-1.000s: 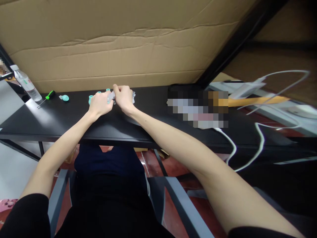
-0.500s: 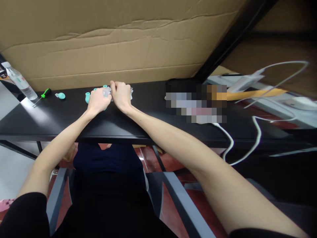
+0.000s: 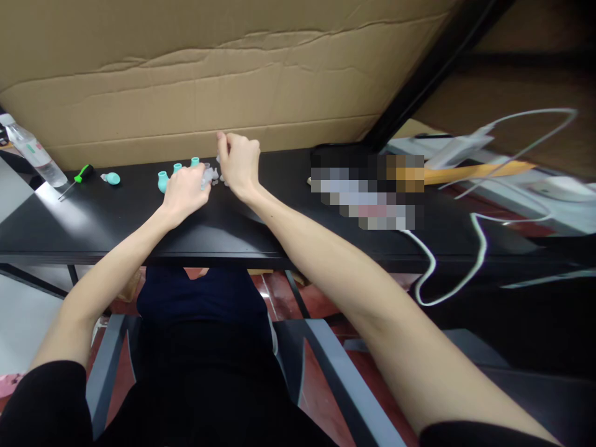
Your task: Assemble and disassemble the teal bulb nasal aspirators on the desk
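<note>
Both hands working near the bench [image 3: 93,226] back edge, left of its middle. Left hand [image 3: 187,194] is curled low over the surface, fingertips at the clear plastic pieces [image 3: 212,176]; can't tell if its fingers are clamped on one or just resting there. Right hand [image 3: 241,162] is beside the same pile, back of hand to camera, fingers curled in; what's between them is hidden, so can't tell there either.

Three teal bulbs [image 3: 162,182] stand mouth-up toward the back edge, just beyond the left knuckles. Main risk IMO: a knuckle clips one and it tips, since they look light with round bodies. A tipped one could roll; front edge has no lip that I can see.

Second risk: loose clear pieces scatter. They're small, bunched between the two hands, and a sweep by either one could push some under a palm, out of sight.

Also: drop or misgrip, cause would be small smooth parts and fingers blocking the view.

Lower risk: teal bulb with clear tip [image 3: 112,179] lies on its side toward the left end, could roll if the bench gets bumped. Screwdriver [image 3: 82,175] and water bottle [image 3: 37,154] sit near the back-left corner, well apart from the hands.
</note>
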Tool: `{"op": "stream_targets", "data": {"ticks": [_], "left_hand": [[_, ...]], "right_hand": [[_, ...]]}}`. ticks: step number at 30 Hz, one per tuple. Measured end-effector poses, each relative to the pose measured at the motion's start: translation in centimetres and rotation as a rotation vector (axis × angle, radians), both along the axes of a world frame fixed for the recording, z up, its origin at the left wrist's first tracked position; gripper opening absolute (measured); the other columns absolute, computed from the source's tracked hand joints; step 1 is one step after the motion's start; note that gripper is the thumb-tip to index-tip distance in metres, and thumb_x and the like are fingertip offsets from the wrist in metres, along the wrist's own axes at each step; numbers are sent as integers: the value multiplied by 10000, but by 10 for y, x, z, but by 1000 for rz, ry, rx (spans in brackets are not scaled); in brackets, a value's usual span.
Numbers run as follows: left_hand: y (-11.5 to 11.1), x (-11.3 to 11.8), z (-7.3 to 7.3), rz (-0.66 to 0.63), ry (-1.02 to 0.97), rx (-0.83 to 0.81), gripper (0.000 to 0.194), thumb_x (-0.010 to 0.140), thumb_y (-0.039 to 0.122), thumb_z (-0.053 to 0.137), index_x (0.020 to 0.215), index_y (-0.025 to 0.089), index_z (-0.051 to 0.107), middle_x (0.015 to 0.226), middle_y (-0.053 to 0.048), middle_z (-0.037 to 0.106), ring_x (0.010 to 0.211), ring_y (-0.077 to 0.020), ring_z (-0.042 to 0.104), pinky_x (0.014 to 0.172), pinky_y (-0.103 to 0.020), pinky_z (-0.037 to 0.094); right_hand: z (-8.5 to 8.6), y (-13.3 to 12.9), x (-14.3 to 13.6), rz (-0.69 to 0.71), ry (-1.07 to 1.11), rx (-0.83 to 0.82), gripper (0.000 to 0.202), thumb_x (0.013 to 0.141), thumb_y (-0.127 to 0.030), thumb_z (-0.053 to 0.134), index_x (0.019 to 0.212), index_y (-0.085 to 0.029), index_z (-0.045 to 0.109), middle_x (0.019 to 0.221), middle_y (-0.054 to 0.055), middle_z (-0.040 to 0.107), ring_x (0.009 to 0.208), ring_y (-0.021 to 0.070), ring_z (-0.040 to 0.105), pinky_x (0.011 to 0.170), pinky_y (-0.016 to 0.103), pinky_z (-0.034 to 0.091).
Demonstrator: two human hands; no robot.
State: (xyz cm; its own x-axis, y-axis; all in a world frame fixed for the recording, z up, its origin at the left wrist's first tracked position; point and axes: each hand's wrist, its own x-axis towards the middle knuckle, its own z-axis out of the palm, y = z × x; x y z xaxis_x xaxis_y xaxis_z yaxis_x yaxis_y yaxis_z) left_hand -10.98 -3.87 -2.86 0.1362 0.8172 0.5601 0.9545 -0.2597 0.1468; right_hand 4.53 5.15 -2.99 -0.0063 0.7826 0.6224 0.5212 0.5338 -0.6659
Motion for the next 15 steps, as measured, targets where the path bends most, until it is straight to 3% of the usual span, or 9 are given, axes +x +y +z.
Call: {"op": "stream_targets", "data": {"ticks": [4,7,12,15], "left_hand": [[-11,19,-2,-17,264,-70,323,993,-7,701,1269,113,815,1340,-267,891,1387,-481,816,1116,-533,660],[-7,23,-1,19,281,-51,370,1033,-39,613,1299,109,825,1393,-267,877,1470,-477,782,1185,-549,631],[3,10,-1,-6,186,47,280,1059,41,658,1255,156,822,1367,-243,870,1442,-452,757,1201,-528,593],[3,4,-2,-49,139,124,178,1106,176,706,1239,189,824,1328,-211,871,1399,-423,752,1157,-491,602]], "right_hand": [[-8,28,16,-88,-72,13,670,1318,-658,429,915,-220,738,964,201,817,1152,406,817,1082,511,609],[-9,33,20,-120,-101,-1,677,1327,-622,414,910,-219,763,937,198,823,1114,399,821,1082,522,614],[6,19,19,-106,-165,-95,534,1320,-425,532,901,-198,772,985,188,840,1113,376,836,1124,506,583],[14,9,15,19,-27,-110,562,1294,-480,627,815,-203,724,825,118,764,970,318,821,1024,451,605]]}}
